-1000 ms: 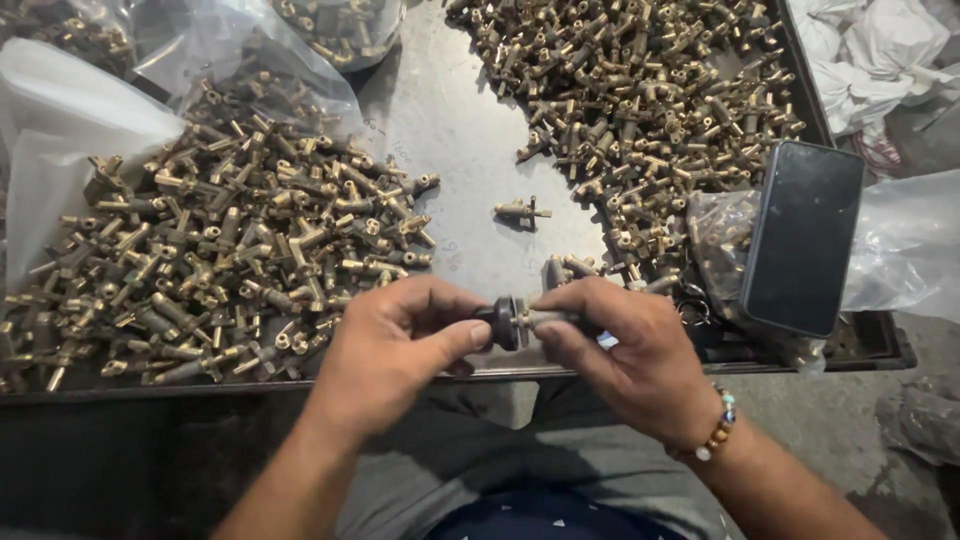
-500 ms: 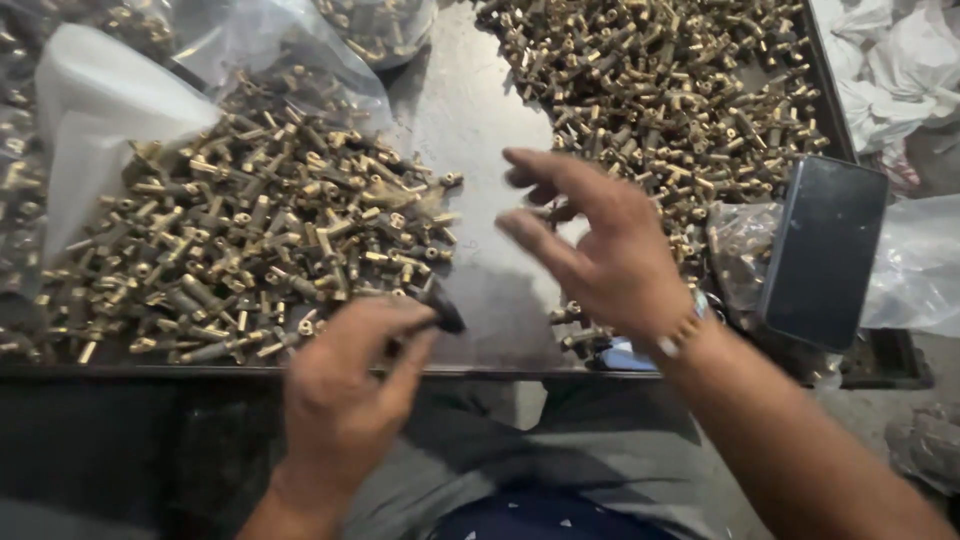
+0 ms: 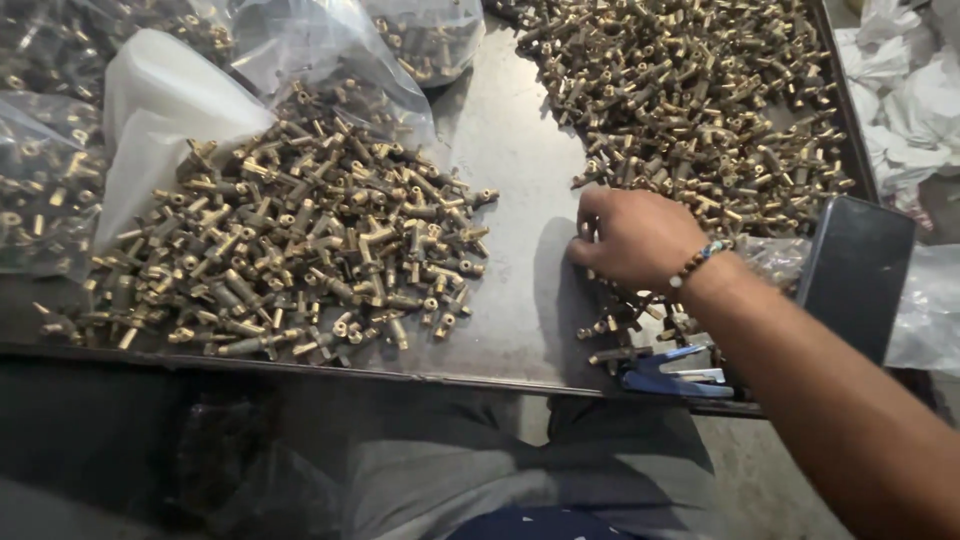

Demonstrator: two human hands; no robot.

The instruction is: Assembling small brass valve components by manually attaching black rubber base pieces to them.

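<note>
Resting knuckles-up on the metal tray [image 3: 520, 330], the right hand [image 3: 635, 238] sits at the lower left edge of the right-hand pile of brass fittings [image 3: 690, 110], which spreads from the hand up toward the far right corner of the tray. The fingers [image 3: 588, 225] curl downward and point left, their tips touching the nearest fittings where the pile thins out onto the bare metal. The hand is partly closed, neither flat nor fully clenched; whether a fitting is gripped beneath the palm cannot be determined, because the back of the hand hides the fingertips. A beaded bracelet [image 3: 697, 263] circles the wrist, and the forearm runs down to the lower right corner of the view. The left hand is not visible. A second, separate pile of brass fittings [image 3: 300, 250] lies on the left half of the tray, well apart from the hand, with a strip of bare metal between the two piles. Behind that left pile stand clear plastic bags [image 3: 330, 50] holding more fittings, and a white bag [image 3: 160, 110] lies against its far left edge. A blue-handled tool [image 3: 665, 375] rests on the near rim of the tray just below the wrist. A dark flat phone-like slab [image 3: 855, 275] leans upright at the right edge of the tray, beside the forearm.
</note>
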